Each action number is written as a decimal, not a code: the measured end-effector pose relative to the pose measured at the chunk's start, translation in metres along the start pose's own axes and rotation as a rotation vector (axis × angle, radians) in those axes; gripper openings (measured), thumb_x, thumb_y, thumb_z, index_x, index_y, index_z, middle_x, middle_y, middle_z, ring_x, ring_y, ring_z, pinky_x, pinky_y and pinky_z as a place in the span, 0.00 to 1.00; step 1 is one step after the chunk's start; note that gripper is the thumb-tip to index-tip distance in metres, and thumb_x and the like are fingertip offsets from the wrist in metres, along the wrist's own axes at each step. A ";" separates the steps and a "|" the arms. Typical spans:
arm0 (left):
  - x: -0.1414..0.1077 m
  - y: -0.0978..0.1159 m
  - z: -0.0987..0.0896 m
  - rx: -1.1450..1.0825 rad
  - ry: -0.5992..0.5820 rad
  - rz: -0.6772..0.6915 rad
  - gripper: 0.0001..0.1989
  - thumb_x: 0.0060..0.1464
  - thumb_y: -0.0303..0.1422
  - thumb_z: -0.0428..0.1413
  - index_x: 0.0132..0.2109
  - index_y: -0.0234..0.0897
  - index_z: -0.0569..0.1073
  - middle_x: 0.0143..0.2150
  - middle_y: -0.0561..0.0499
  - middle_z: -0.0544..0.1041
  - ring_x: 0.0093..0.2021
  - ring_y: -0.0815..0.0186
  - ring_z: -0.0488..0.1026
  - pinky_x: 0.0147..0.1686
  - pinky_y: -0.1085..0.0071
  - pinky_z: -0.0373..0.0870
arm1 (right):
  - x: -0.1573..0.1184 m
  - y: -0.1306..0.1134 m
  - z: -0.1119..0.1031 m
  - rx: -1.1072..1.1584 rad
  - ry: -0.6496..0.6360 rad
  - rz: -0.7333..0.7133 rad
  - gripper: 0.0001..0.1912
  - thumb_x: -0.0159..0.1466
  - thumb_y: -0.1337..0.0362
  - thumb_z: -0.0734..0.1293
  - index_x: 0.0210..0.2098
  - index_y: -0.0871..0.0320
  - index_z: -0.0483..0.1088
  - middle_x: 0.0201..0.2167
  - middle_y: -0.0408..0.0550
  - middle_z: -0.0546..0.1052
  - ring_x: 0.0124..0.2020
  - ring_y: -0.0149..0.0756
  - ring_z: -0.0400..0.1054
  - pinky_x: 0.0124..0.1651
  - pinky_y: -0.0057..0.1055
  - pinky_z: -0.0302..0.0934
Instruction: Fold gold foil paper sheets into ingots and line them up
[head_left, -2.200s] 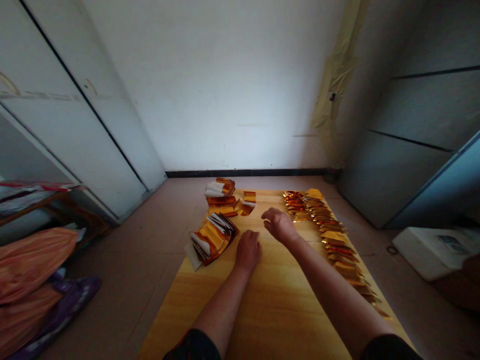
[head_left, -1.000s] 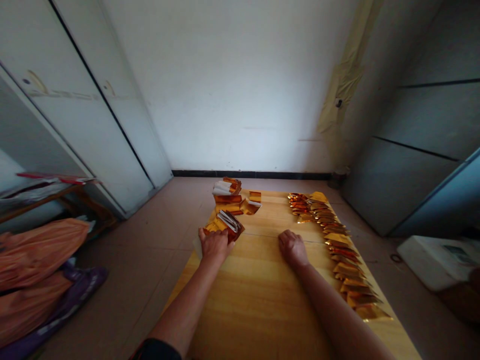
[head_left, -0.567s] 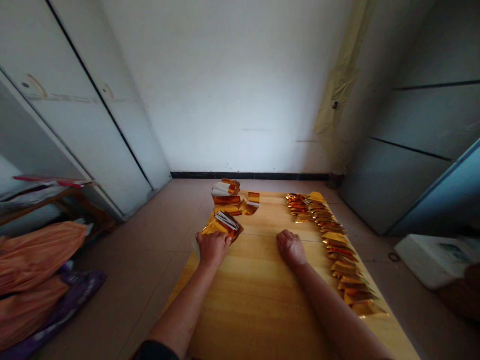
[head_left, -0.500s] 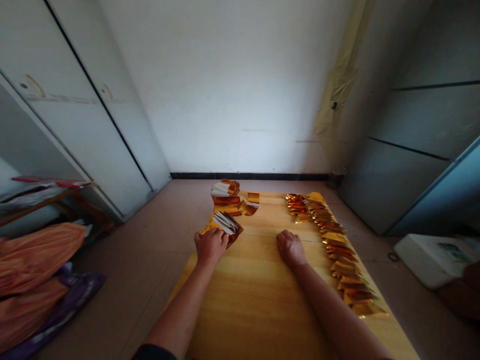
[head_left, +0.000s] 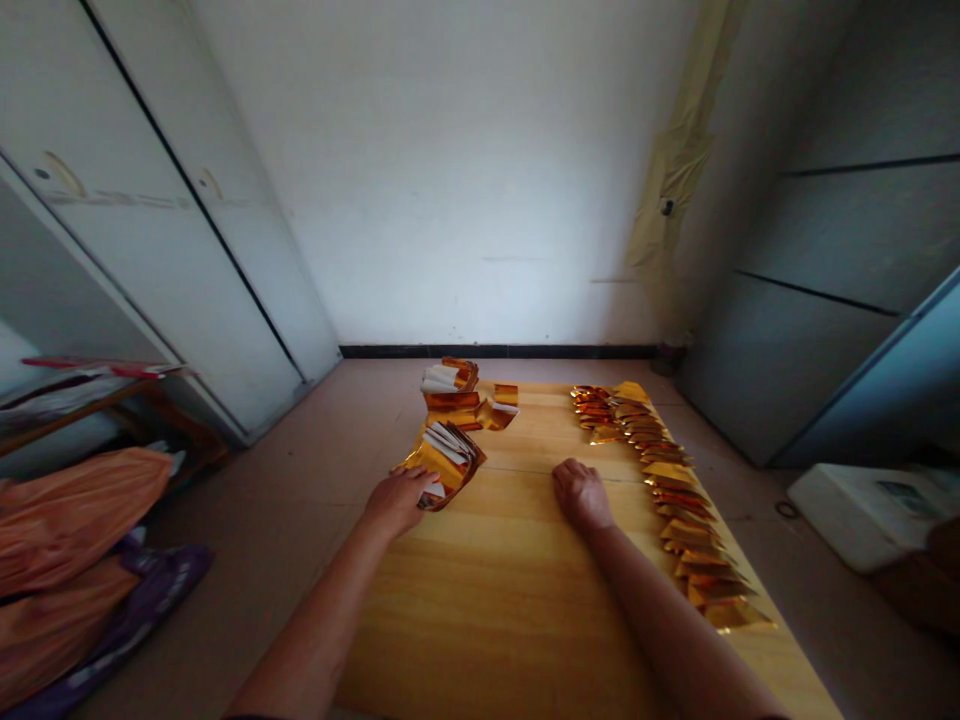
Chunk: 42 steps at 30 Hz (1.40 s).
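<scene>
My left hand (head_left: 399, 500) is at the left edge of the wooden table, its fingers closed on the near side of a curved stack of gold foil paper (head_left: 456, 470). White backs of the sheets show in the stack's fold. My right hand (head_left: 581, 494) rests on the tabletop right of the middle, fingers curled in; whatever may be inside them is hidden. Along the table's right side runs a row of folded gold foil pieces (head_left: 679, 500), overlapping one another. A shorter cluster of them (head_left: 592, 408) lies beside its far end.
Another curved bundle of foil paper (head_left: 452, 378) stands at the table's far left corner, with loose foil pieces (head_left: 499, 413) beside it. Orange and purple bags (head_left: 82, 520) lie left of the table (head_left: 480, 620). A white box (head_left: 862, 515) stands on the floor at right.
My left hand has drawn back to the left and towards me, uncovering more of the foil stack. My right hand has stayed in place.
</scene>
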<state>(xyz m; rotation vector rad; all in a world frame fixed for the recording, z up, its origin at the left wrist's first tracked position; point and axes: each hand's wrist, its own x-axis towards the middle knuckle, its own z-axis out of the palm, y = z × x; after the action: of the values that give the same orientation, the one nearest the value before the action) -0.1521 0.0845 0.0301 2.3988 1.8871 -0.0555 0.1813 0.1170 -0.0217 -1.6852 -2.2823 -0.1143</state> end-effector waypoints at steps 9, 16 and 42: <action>0.008 0.031 -0.012 0.052 0.042 -0.170 0.16 0.53 0.38 0.55 0.50 0.44 0.73 0.46 0.44 0.77 0.47 0.57 0.72 0.44 0.66 0.67 | 0.000 0.001 0.000 -0.001 0.008 -0.002 0.10 0.65 0.67 0.59 0.32 0.58 0.70 0.34 0.47 0.73 0.34 0.31 0.63 0.38 0.29 0.45; 0.009 0.042 -0.026 0.038 -0.008 -0.201 0.22 0.55 0.50 0.47 0.44 0.43 0.76 0.42 0.44 0.78 0.45 0.57 0.73 0.40 0.66 0.67 | 0.000 0.001 0.001 0.000 0.022 -0.006 0.10 0.65 0.68 0.58 0.33 0.57 0.71 0.34 0.47 0.73 0.35 0.32 0.63 0.38 0.29 0.45; 0.017 0.047 -0.016 0.001 0.066 -0.162 0.13 0.53 0.31 0.49 0.28 0.41 0.78 0.35 0.50 0.77 0.37 0.64 0.72 0.35 0.71 0.64 | 0.000 -0.001 -0.003 0.014 -0.009 0.014 0.11 0.65 0.67 0.58 0.33 0.58 0.71 0.34 0.48 0.73 0.34 0.32 0.63 0.38 0.29 0.45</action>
<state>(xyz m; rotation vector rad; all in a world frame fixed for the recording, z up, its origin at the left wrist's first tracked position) -0.1031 0.0921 0.0467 2.2694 2.1075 0.0124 0.1806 0.1154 -0.0187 -1.6981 -2.2717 -0.0878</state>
